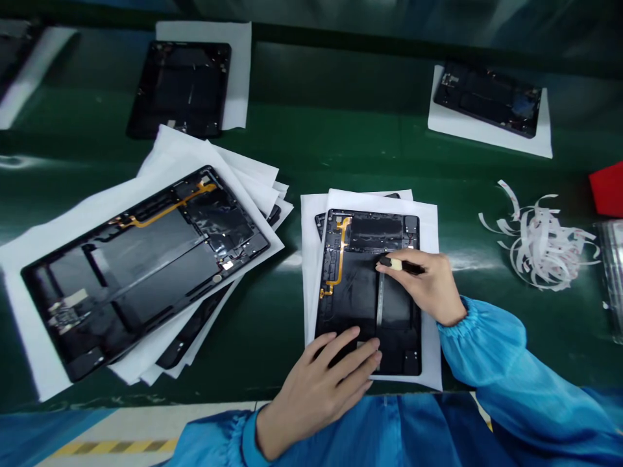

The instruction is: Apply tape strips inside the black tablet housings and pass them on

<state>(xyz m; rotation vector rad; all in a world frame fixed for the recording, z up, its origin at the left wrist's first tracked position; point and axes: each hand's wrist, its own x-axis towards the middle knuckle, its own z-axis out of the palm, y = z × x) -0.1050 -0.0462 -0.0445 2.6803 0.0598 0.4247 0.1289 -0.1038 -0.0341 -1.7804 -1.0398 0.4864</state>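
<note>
View: head camera, looking forward and down at a green conveyor belt (331, 136).

Work in hand: a thin silver strip (379, 305) lying lengthwise on a black tablet back housing (350, 305), with a small tool at its upper end; the judged step is smoothing or seating the strip.

Next move: judged to call for steady tool contact along the strip, with the housing held from shifting.

Right hand (428, 285): pinching a dark-handled tool with a cream tip (396, 264) between thumb and fingers; the tip is at the strip's upper end.

Left hand (321, 389): open, fingers lightly spread, resting flat on the housing's lower end, over the strip's lower end.

Housing position: centred on a white paper sheet (431, 337), directly in front of the person, atop another housing (318, 224). An orange flex cable (341, 259) runs down its left side.

Left of the hands: a tilted stack of paper-interleaved housings (146, 272), the top one also carrying an orange flex cable (170, 211).

Far side: two further housings on paper sheets (180, 87) (487, 97).

Right side: a tangle of peeled white backing strips (538, 243), a red object (607, 189), a clear plastic bag (610, 279).

Clothing: blue gathered-cuff sleeves (487, 344).

Brands and labels: no legible writing.
</note>
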